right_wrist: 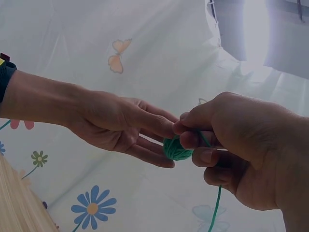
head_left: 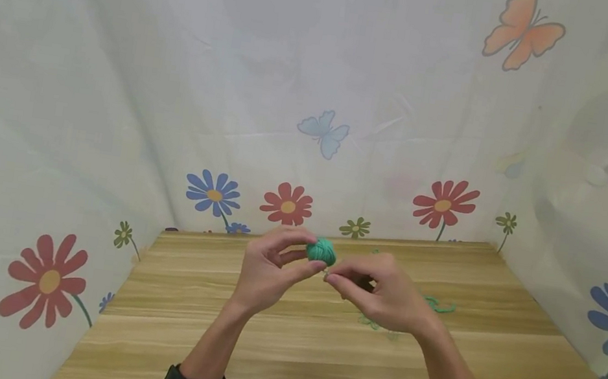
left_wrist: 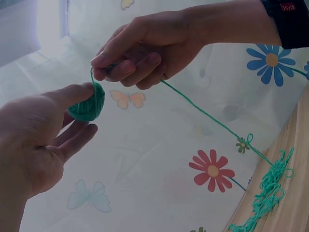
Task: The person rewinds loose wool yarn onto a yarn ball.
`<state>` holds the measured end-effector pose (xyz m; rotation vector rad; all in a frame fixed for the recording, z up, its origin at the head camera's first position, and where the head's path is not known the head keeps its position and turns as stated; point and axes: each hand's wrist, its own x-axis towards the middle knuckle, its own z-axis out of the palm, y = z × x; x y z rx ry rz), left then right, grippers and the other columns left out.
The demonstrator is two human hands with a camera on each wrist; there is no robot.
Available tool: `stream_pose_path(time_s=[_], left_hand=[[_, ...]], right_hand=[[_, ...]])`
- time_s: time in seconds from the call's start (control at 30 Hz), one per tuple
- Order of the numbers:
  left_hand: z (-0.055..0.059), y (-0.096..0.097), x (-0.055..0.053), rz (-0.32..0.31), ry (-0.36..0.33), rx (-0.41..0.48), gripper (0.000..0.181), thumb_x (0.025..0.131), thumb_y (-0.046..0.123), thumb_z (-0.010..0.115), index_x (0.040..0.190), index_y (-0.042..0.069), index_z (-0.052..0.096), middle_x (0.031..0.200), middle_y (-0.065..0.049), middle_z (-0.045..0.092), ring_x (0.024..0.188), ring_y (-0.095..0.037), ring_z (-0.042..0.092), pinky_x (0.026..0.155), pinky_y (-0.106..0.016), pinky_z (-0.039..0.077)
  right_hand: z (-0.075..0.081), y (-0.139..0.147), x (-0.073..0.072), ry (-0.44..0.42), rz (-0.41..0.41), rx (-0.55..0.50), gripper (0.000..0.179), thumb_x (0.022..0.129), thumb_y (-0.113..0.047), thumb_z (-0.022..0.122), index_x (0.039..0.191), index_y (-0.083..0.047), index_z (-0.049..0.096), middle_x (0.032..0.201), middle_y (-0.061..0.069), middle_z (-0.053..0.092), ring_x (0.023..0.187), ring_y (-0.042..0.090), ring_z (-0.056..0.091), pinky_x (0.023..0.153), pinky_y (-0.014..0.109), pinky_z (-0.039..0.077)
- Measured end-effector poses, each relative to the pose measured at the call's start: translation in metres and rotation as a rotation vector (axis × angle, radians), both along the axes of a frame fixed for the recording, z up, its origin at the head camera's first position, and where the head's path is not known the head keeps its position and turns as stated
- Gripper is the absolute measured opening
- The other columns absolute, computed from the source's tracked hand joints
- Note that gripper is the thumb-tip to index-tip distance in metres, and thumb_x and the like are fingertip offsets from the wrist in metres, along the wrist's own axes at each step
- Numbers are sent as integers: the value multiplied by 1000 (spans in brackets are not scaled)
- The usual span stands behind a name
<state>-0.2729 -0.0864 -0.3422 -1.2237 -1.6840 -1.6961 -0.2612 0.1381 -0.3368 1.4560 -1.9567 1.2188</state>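
Observation:
A small ball of green yarn (head_left: pixel 321 252) is held up over the table between the thumb and fingers of my left hand (head_left: pixel 267 269). Close on its right, my right hand (head_left: pixel 383 292) pinches the yarn strand between thumb and forefinger. In the left wrist view a short length runs from the wound ball (left_wrist: pixel 89 104) up to the right fingertips. From under that hand the strand (left_wrist: pixel 207 112) slants down to a loose heap of green yarn (left_wrist: pixel 268 193) on the table. My right hand and forearm hide most of this heap in the head view.
The wood-grain table (head_left: pixel 279 356) spreads below both hands. A pale curtain (head_left: pixel 275 67) printed with flowers and butterflies stands behind it and along both sides. One yarn end (head_left: pixel 442 308) shows on the tabletop right of my right wrist.

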Motion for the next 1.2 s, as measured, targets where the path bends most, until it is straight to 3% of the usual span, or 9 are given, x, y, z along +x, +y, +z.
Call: stream_pose_path(time_s=[0.2,0.4,0.63,0.93,1.2], left_hand=[[-1,0,2,-12,-60,-24,35,78,-23,76,111,-16,68,110,-28,65,103,-35,67,87,-47,62],[0,1,2,-36,-63,-30,34,77,-22,77,109,-16,69,108,-28,65,100,-36,68,85,-47,63],[-1,-2,3,-39,-49,-89,32,77,-18,80,108,-14,71,107,-25,67,97,-31,68,80,-49,64],[-1,-3,2,-138,-51,-130,33,78,-21,76,109,-15,69,109,-27,67,97,-30,69,80,-49,64],[-5,-4,-2,-194,-13,-101,37,75,-27,75,110,-18,67,107,-30,66,97,-29,69,80,-53,64]], right_hand=[[2,0,-1,3,-65,-57,23,90,8,72,101,-11,78,62,-7,52,49,3,40,37,19,35],[1,2,-2,-23,-111,-81,20,91,9,72,99,-7,78,64,-6,57,49,3,41,38,20,34],[1,1,-3,-19,-98,-89,17,90,9,72,99,-5,76,69,-6,64,50,3,45,39,18,38],[-1,2,-6,-27,-148,-143,16,90,11,72,98,-3,74,65,-4,59,48,5,41,36,22,33],[-5,3,-14,-76,-275,-168,15,91,13,70,97,-1,74,65,-3,55,47,6,40,39,18,33]])
